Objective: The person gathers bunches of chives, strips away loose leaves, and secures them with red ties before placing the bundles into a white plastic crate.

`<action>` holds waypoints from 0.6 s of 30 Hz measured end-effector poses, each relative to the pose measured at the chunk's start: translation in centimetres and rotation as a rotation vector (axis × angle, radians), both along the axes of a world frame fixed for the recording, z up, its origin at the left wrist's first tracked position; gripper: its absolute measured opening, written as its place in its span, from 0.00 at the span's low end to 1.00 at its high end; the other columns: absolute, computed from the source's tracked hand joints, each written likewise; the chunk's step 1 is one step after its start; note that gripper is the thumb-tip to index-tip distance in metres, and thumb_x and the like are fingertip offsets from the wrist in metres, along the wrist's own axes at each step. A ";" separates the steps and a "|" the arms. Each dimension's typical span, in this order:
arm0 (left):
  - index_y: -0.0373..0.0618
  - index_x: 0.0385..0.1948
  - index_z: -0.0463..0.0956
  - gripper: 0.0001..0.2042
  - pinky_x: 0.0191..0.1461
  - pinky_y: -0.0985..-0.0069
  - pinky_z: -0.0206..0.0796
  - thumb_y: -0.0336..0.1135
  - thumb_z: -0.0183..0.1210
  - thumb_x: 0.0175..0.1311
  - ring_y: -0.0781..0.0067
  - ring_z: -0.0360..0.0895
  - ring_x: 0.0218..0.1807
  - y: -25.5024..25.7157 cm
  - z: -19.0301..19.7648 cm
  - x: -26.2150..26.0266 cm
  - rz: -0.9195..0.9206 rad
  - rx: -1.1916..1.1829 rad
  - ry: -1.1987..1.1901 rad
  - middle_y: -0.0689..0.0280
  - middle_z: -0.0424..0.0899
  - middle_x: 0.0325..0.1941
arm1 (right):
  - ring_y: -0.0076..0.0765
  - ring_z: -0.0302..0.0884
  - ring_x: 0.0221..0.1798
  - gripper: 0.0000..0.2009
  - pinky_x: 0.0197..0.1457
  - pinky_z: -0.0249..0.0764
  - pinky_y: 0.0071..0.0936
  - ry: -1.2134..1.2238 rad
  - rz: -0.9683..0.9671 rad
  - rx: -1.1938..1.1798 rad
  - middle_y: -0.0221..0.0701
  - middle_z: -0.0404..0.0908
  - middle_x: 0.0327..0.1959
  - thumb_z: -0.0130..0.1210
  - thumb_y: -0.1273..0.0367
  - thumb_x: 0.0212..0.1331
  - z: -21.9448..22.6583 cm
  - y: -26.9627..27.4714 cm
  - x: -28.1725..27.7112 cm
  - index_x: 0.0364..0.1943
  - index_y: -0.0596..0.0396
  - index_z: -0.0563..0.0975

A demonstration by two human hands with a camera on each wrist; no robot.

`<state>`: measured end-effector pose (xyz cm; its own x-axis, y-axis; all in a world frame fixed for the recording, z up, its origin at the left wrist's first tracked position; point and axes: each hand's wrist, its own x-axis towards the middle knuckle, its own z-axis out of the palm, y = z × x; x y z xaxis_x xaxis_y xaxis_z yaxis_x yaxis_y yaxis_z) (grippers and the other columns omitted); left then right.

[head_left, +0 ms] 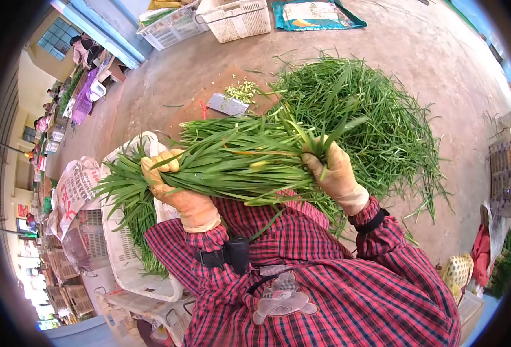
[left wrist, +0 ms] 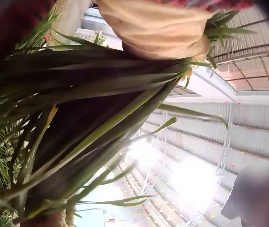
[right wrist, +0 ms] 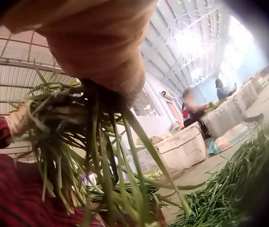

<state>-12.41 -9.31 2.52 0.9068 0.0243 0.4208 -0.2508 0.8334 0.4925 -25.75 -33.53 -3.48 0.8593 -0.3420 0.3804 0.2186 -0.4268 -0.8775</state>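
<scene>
A thick bunch of garlic chives (head_left: 250, 156), long flat green leaves, lies level across the front of my body. My left hand (head_left: 180, 196), in a pale glove, grips it near the leaf-tip end, and loose tips fan out past the fingers. At the other end my gloved right hand (head_left: 336, 176) holds a tuft of the leaves in curled fingers. The left wrist view shows the left glove (left wrist: 158, 28) over the dark leaves. In the right wrist view, chives (right wrist: 68, 156) hang below the right glove (right wrist: 101, 52).
A big heap of loose chives (head_left: 377, 127) covers the floor at right. Beyond the bunch, a cleaver (head_left: 228, 104) lies among chopped bits on a brown board (head_left: 192, 113). A white crate (head_left: 116, 243) with chives stands at left. More crates (head_left: 238, 20) stand at the back.
</scene>
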 end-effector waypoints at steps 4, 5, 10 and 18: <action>0.55 0.18 0.55 0.19 0.31 0.76 0.50 0.39 0.45 0.76 0.80 0.51 0.25 -0.2 -0.6 0.1 0.036 0.062 -0.020 0.76 0.54 0.20 | 0.45 0.80 0.38 0.11 0.42 0.76 0.37 -0.049 -0.079 -0.281 0.42 0.79 0.39 0.59 0.76 0.60 -3.6 -1.6 1.7 0.45 0.58 0.75; 0.55 0.18 0.55 0.20 0.31 0.75 0.50 0.40 0.45 0.77 0.79 0.51 0.25 -0.4 -0.4 -0.1 0.030 0.087 -0.094 0.76 0.55 0.20 | 0.48 0.79 0.38 0.11 0.42 0.76 0.39 0.038 -0.123 -0.303 0.43 0.79 0.40 0.57 0.77 0.60 -5.6 -2.3 2.2 0.46 0.58 0.74; 0.56 0.17 0.53 0.22 0.33 0.73 0.51 0.45 0.48 0.75 0.78 0.51 0.26 1.8 0.8 -0.3 -0.076 -0.031 -0.005 0.75 0.55 0.20 | 0.43 0.81 0.51 0.21 0.54 0.76 0.34 0.751 -0.113 -0.027 0.43 0.82 0.51 0.59 0.70 0.64 -9.0 -8.2 1.4 0.59 0.61 0.72; 0.54 0.18 0.57 0.18 0.30 0.77 0.52 0.36 0.48 0.72 0.79 0.54 0.26 0.4 -0.2 0.4 -0.263 -0.095 0.059 0.75 0.57 0.21 | 0.28 0.76 0.54 0.23 0.59 0.73 0.28 0.237 0.563 0.146 0.31 0.80 0.55 0.60 0.62 0.66 -1.6 -3.0 5.1 0.62 0.54 0.72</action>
